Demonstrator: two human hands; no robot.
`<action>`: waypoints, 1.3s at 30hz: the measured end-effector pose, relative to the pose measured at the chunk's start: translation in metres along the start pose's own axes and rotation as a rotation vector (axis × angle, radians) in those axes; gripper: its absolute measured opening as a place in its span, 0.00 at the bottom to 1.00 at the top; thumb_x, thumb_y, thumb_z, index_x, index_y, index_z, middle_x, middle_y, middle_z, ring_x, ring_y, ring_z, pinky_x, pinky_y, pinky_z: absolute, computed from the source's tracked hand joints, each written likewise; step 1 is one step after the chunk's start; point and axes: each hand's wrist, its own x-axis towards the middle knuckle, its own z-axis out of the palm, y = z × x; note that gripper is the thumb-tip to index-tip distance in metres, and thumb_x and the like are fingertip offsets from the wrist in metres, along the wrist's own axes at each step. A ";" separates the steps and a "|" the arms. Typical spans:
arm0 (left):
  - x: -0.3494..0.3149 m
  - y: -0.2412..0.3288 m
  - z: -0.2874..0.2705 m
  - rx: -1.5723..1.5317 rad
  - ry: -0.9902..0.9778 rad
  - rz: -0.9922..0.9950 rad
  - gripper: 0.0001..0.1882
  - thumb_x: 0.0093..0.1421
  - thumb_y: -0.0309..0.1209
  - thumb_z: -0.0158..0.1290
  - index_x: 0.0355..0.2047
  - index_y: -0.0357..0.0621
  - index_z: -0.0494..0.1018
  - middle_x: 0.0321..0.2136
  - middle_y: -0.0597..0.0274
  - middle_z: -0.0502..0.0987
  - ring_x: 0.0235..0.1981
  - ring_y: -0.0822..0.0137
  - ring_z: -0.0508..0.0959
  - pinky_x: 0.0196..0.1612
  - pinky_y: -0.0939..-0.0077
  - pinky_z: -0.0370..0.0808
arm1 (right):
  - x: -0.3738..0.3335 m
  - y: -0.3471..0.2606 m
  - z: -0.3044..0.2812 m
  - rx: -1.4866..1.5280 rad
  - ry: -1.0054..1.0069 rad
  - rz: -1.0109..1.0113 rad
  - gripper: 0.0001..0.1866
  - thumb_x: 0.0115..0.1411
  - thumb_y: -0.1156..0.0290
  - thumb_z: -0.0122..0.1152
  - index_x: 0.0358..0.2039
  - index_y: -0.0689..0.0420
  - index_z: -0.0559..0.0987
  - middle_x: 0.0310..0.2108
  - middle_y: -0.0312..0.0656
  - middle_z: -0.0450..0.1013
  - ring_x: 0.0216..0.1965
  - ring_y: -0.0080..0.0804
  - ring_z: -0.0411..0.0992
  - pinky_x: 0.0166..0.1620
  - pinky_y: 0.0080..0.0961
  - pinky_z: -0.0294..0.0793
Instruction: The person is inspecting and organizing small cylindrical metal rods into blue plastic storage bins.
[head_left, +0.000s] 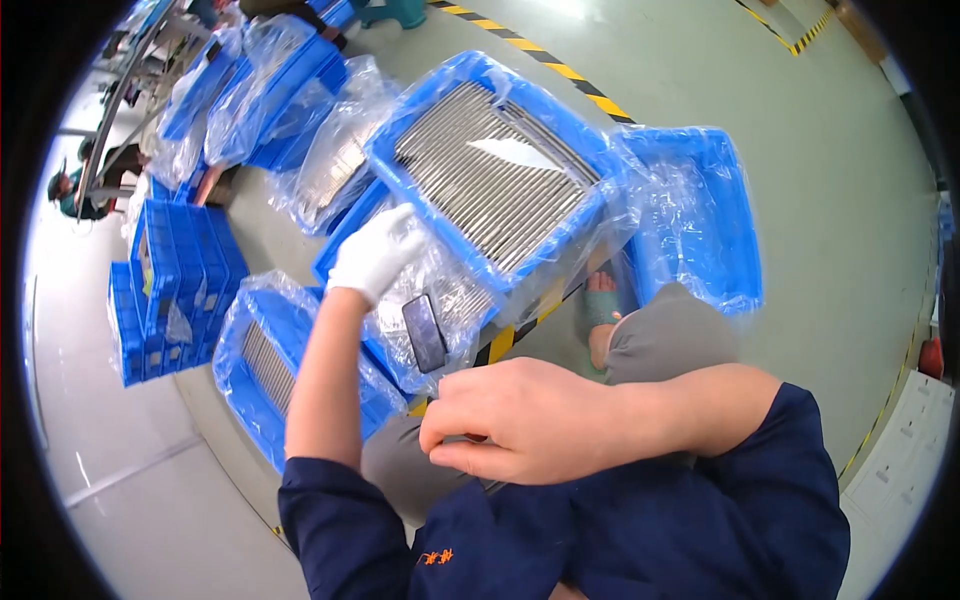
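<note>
My left hand (378, 255), in a white glove, is over the plastic film beside the near left wall of a blue crate (445, 228). Its fingers are a little bent and apart, with nothing visible in them. Long, thin grey metal strips (480, 190) fill that plastic-lined crate in close rows, and a white sheet (515, 153) lies on them. A dark smartphone (425, 333) lies on the film-covered lower crate, below my gloved hand. My bare right hand (510, 420) is in front of my body, its fingers curled toward the thumb; whatever they hold is hidden.
To the right stands a blue crate (695, 220) lined with clear plastic. Another crate (262, 425) with strips is at the lower left, near stacked blue crates (185, 285). More bagged crates (265, 90) stand at the far left. Yellow-black tape (530, 45) marks the floor.
</note>
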 end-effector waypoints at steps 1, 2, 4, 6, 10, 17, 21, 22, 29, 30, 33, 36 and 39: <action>0.019 0.015 0.016 -0.014 0.014 0.055 0.24 0.51 0.44 0.46 0.45 0.44 0.67 0.44 0.53 0.70 0.46 0.58 0.69 0.50 0.73 0.63 | -0.004 0.001 -0.009 0.003 0.013 0.002 0.04 0.52 0.70 0.52 0.26 0.56 0.71 0.23 0.40 0.65 0.26 0.38 0.67 0.29 0.29 0.66; 0.033 0.032 0.028 -0.026 0.031 0.101 0.24 0.51 0.45 0.44 0.45 0.44 0.67 0.43 0.52 0.70 0.45 0.57 0.69 0.49 0.72 0.64 | -0.008 0.001 -0.017 0.006 0.042 0.005 0.04 0.52 0.70 0.52 0.27 0.56 0.71 0.23 0.40 0.65 0.26 0.38 0.67 0.28 0.29 0.66; 0.068 0.063 0.048 0.018 0.040 0.195 0.23 0.51 0.44 0.44 0.44 0.45 0.68 0.42 0.53 0.71 0.44 0.57 0.70 0.48 0.70 0.65 | -0.018 0.001 -0.034 0.007 0.078 0.016 0.04 0.52 0.71 0.52 0.27 0.56 0.71 0.23 0.40 0.65 0.26 0.37 0.67 0.28 0.28 0.66; 0.099 0.089 0.052 0.089 -0.072 0.242 0.21 0.51 0.43 0.44 0.42 0.45 0.69 0.43 0.55 0.70 0.44 0.58 0.70 0.47 0.70 0.65 | -0.027 0.000 -0.050 0.038 0.157 0.065 0.05 0.51 0.70 0.51 0.25 0.58 0.71 0.22 0.43 0.65 0.26 0.40 0.67 0.29 0.31 0.66; 0.165 0.079 0.080 0.305 0.068 0.456 0.17 0.50 0.34 0.46 0.42 0.49 0.69 0.46 0.62 0.68 0.48 0.63 0.67 0.47 0.71 0.66 | -0.037 0.003 -0.072 0.057 0.181 0.107 0.05 0.52 0.70 0.52 0.26 0.57 0.71 0.22 0.42 0.64 0.26 0.39 0.67 0.28 0.29 0.66; 0.256 0.071 0.104 0.570 -0.121 0.428 0.20 0.49 0.30 0.43 0.45 0.53 0.66 0.49 0.64 0.65 0.52 0.64 0.62 0.48 0.69 0.65 | -0.053 0.019 -0.104 0.166 0.180 0.324 0.06 0.52 0.70 0.53 0.29 0.57 0.73 0.23 0.40 0.65 0.26 0.37 0.67 0.28 0.27 0.67; 0.270 0.075 0.116 0.590 -0.259 0.313 0.23 0.47 0.29 0.44 0.47 0.49 0.64 0.49 0.56 0.64 0.53 0.61 0.61 0.52 0.64 0.59 | -0.055 0.029 -0.112 0.176 0.203 0.377 0.06 0.52 0.70 0.53 0.31 0.57 0.73 0.24 0.40 0.66 0.25 0.36 0.67 0.28 0.26 0.66; 0.271 0.074 0.119 0.612 -0.207 0.326 0.25 0.45 0.29 0.45 0.48 0.46 0.62 0.47 0.53 0.66 0.52 0.60 0.63 0.52 0.62 0.56 | -0.054 0.031 -0.115 0.179 0.205 0.384 0.06 0.52 0.70 0.53 0.31 0.57 0.73 0.24 0.40 0.66 0.25 0.36 0.67 0.28 0.26 0.66; 0.283 0.085 0.104 0.633 -0.284 0.426 0.27 0.41 0.27 0.47 0.47 0.46 0.63 0.46 0.50 0.67 0.52 0.58 0.64 0.57 0.58 0.49 | -0.055 0.034 -0.122 0.214 0.200 0.424 0.06 0.52 0.70 0.54 0.31 0.57 0.73 0.23 0.39 0.66 0.25 0.34 0.67 0.27 0.25 0.66; 0.284 0.088 0.104 0.631 -0.286 0.429 0.27 0.41 0.27 0.47 0.47 0.46 0.63 0.46 0.50 0.67 0.52 0.58 0.64 0.57 0.58 0.49 | -0.056 0.034 -0.122 0.211 0.211 0.418 0.06 0.52 0.70 0.54 0.31 0.57 0.73 0.23 0.39 0.66 0.24 0.34 0.67 0.26 0.25 0.66; 0.288 0.094 0.102 0.721 -0.442 0.392 0.24 0.41 0.26 0.48 0.43 0.46 0.67 0.46 0.53 0.68 0.52 0.57 0.64 0.57 0.57 0.50 | -0.061 0.035 -0.121 0.221 0.228 0.394 0.06 0.52 0.70 0.54 0.31 0.57 0.73 0.23 0.39 0.66 0.24 0.34 0.67 0.26 0.25 0.66; 0.286 0.096 0.100 0.722 -0.469 0.500 0.19 0.40 0.26 0.48 0.37 0.47 0.71 0.44 0.55 0.70 0.50 0.58 0.66 0.55 0.57 0.53 | -0.064 0.037 -0.122 0.219 0.233 0.383 0.07 0.51 0.72 0.56 0.33 0.55 0.75 0.23 0.36 0.68 0.24 0.29 0.67 0.25 0.22 0.65; 0.288 0.091 0.107 0.769 -0.349 0.592 0.15 0.39 0.26 0.50 0.32 0.48 0.74 0.39 0.57 0.72 0.45 0.59 0.70 0.52 0.59 0.58 | -0.064 0.036 -0.122 0.233 0.231 0.366 0.08 0.51 0.72 0.56 0.33 0.55 0.75 0.23 0.36 0.68 0.24 0.29 0.67 0.26 0.22 0.65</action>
